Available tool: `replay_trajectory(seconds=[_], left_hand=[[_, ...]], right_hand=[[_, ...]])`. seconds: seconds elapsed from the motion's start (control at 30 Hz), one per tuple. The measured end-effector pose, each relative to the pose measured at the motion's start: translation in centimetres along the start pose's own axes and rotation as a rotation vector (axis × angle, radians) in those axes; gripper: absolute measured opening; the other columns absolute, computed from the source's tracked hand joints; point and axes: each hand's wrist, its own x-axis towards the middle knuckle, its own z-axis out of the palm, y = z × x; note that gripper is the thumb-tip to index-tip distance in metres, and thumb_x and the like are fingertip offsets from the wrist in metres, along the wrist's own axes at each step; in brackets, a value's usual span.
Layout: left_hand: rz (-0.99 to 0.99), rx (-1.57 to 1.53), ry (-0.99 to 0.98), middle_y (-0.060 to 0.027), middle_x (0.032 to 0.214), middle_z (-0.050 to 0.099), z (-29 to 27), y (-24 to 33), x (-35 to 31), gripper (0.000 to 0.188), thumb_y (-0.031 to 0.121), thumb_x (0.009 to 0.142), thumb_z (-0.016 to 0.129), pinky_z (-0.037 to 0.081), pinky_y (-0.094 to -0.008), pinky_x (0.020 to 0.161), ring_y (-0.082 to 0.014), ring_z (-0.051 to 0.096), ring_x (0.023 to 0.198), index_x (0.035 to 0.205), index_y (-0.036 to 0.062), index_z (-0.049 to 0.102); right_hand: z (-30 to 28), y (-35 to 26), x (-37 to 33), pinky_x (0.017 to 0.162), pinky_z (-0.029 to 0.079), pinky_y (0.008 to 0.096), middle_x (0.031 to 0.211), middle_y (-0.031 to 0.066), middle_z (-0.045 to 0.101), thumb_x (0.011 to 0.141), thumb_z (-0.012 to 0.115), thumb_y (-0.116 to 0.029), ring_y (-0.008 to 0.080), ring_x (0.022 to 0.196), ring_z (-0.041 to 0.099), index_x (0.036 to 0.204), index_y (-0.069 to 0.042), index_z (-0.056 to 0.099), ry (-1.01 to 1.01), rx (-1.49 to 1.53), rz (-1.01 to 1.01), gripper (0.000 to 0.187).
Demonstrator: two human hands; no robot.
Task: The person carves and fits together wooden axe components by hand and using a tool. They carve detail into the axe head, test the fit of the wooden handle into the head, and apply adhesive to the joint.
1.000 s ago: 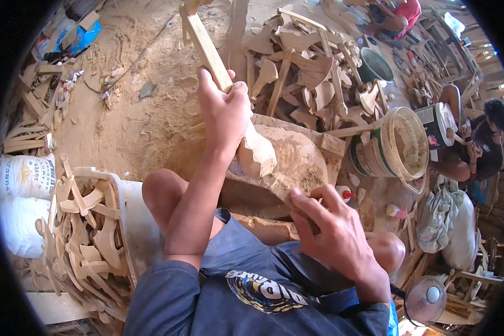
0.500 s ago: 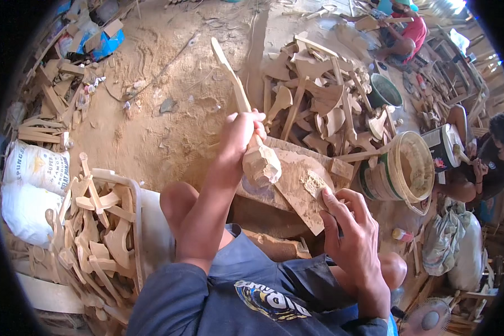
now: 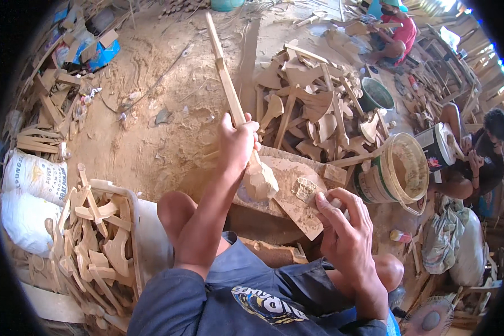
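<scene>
One long wooden piece (image 3: pixel 229 89) slants through my left hand (image 3: pixel 236 143), clenched around it, presumably to steady the bulbous end over the board's (image 3: pixel 303 217) near edge. My right hand (image 3: pixel 347 221) curls by its right edge, near the crumbly heap (image 3: pixel 304 189); whether it grips anything, I can't tell.

Workshop floor (image 3: pixel 168 84) crowded on both sides

Far left, blue packaging (image 3: pixel 104 55) lies near wood scraps (image 3: pixel 49 106). Nearer, white sacks (image 3: pixel 31 217) sit beside a bin (image 3: pixel 154 241) of carved pieces (image 3: pixel 117 251). Far right of centre, a wood pile (image 3: pixel 313 103) adjoins a green basin (image 3: pixel 377 93). Right: a bucket (image 3: pixel 374 180), a black tub (image 3: pixel 429 147) and a seated person (image 3: pixel 490 148). Farther, a person in red (image 3: pixel 404 36); near right, a fan (image 3: pixel 429 321).
</scene>
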Motion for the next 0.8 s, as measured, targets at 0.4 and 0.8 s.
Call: replay_trajectory(seconds=[0.4, 0.8], left_hand=[[0.219, 0.069, -0.178, 0.002, 0.062, 0.054, 1.2, 0.8, -2.7, 0.025, 0.024, 0.109, 0.066, 0.041, -0.0263, 0.038, -0.007, 0.05, 0.043, 0.117, 0.0028, 0.057], [0.132, -0.022, -0.27, 0.0044, 0.061, 0.051, 1.1, 1.1, -2.7, 0.028, 0.024, 0.109, 0.066, 0.039, -0.0242, 0.035, -0.0047, 0.047, 0.042, 0.129, 0.0054, 0.059]], right_hand=[[4.2, 0.6, -0.5, 0.09, 0.057, 0.0454, 0.124, 0.0164, 0.067, 0.091, 0.076, 0.005, 0.0372, 0.108, 0.069, 0.13, -0.009, 0.074, -0.053, 0.389, 0.109, 0.042], [4.5, 0.2, -0.9, 0.086, 0.052, 0.0456, 0.129, 0.017, 0.06, 0.074, 0.076, 0.006, 0.0337, 0.098, 0.061, 0.149, -0.011, 0.063, -0.038, 0.074, -0.111, 0.077]])
